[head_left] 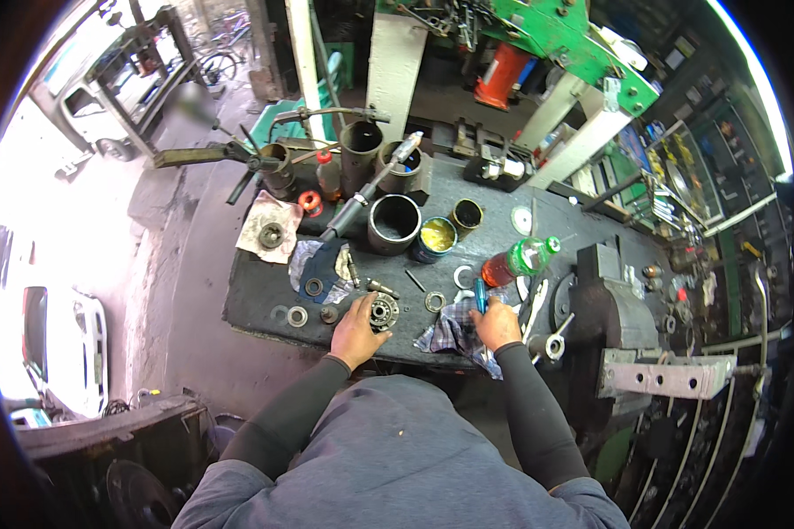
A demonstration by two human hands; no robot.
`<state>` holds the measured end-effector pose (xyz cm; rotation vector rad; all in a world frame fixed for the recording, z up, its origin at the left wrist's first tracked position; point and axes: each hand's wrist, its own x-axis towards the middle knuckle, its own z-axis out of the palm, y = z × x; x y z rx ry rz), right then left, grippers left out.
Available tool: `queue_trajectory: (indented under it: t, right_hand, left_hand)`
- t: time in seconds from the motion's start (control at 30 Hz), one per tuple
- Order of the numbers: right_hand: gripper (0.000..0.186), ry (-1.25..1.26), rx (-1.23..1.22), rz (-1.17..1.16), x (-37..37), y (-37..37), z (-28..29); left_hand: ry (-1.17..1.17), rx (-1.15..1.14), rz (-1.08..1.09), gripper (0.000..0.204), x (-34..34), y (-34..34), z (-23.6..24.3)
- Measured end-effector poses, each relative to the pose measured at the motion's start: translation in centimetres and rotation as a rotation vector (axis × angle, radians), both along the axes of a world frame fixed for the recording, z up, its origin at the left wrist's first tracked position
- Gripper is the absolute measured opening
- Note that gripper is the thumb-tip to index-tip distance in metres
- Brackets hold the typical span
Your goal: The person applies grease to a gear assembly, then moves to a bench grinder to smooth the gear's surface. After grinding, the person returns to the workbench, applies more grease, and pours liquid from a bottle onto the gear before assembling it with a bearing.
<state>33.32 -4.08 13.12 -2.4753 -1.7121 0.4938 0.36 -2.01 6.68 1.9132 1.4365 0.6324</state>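
Observation:
At the bench's near edge, my left hand (pixel 355 335) has its fingers curved round a round metal part (pixel 384 312) with a hole in its middle and smaller holes about it. My right hand (pixel 498 324) is closed on a blue-handled tool (pixel 480 294); its working end cannot be made out. Under and beside that hand lies a checked cloth (pixel 450 330). A metal ring (pixel 434 301) rests between my hands. Left of my left hand are a small dark fitting (pixel 328 314) and a bearing ring (pixel 297 316). A short metal pin (pixel 381 287) lies just beyond the round part.
Beyond my hands stand a wide metal cylinder (pixel 394 224), a tin of yellow grease (pixel 438 236) and a green-topped bottle of red liquid (pixel 513 262). A bench vise (pixel 613 300) is at the right. Rags (pixel 269 226) with parts on them lie at the left.

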Motion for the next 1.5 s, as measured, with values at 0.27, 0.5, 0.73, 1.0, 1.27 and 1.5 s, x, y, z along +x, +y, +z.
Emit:
queue_trajectory:
  t: [0.27, 0.5, 0.73, 1.0, 1.27, 1.5]
  right_hand:
    - [0.046, 0.346, 0.375, 0.346, -3.4, -0.4, 0.3]
    - [0.044, 0.636, 0.174, 0.504, -9.2, 1.2, -1.2]
    - [0.063, 0.597, 0.038, 0.731, -23.4, 5.4, -5.2]
    - [0.018, 0.821, 0.011, 0.588, -24.6, 7.4, -7.6]
    - [0.049, 0.686, -0.057, 0.644, -13.6, 2.4, 3.4]
    - [0.029, 0.716, 0.172, 0.554, -10.0, -1.9, 11.6]
  left_hand:
    - [0.039, 0.072, 0.223, 0.078, 1.0, -1.3, 2.2]
    - [-0.562, -0.115, 0.586, 0.072, -2.4, -8.8, 3.9]
    - [-1.216, -0.378, 0.855, 0.042, -9.6, -12.0, 6.8]
    - [-1.480, -0.387, 0.720, 0.042, -12.9, -10.0, 9.1]
    - [-1.043, -0.395, 0.382, 0.073, -10.1, -6.3, 10.0]
    - [-1.270, -0.576, 0.181, 0.065, -3.6, -5.0, 8.7]
